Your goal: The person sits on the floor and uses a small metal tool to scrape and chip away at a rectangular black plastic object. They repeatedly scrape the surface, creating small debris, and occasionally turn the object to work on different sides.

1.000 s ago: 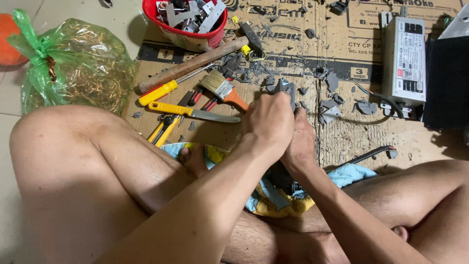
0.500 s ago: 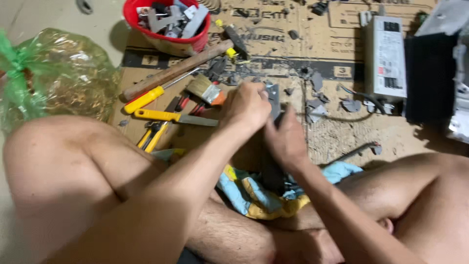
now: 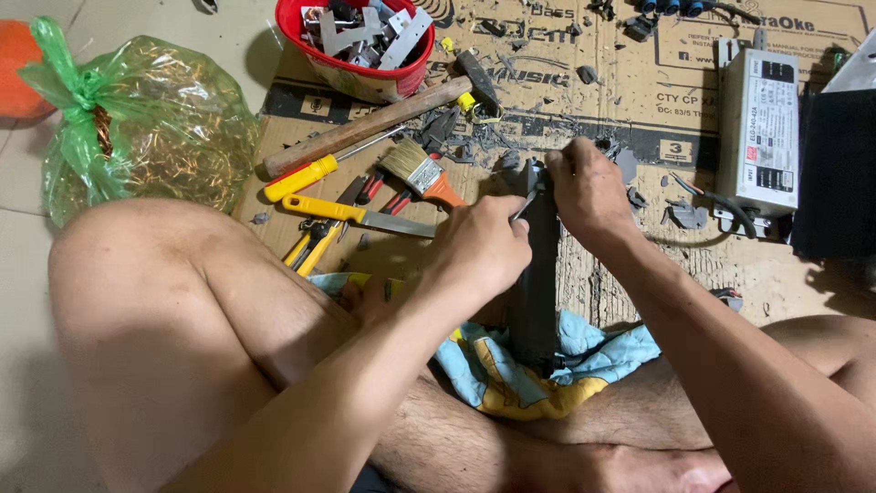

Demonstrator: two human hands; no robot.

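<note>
At frame centre, the long dark casing (image 3: 537,274) runs top to bottom, right hand (image 3: 589,187) clamping its far end, left hand (image 3: 482,246) gripping alongside.

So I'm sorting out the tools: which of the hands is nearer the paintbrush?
Left. The left hand sits just below and right of the paintbrush, not touching it; the right hand is farther right, beyond the dark bar.

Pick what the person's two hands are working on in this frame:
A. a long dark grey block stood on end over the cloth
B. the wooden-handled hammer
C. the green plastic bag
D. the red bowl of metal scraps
A: the left hand and right hand both grip the long dark grey block standing on the blue and yellow cloth; the hammer lies untouched.
</note>
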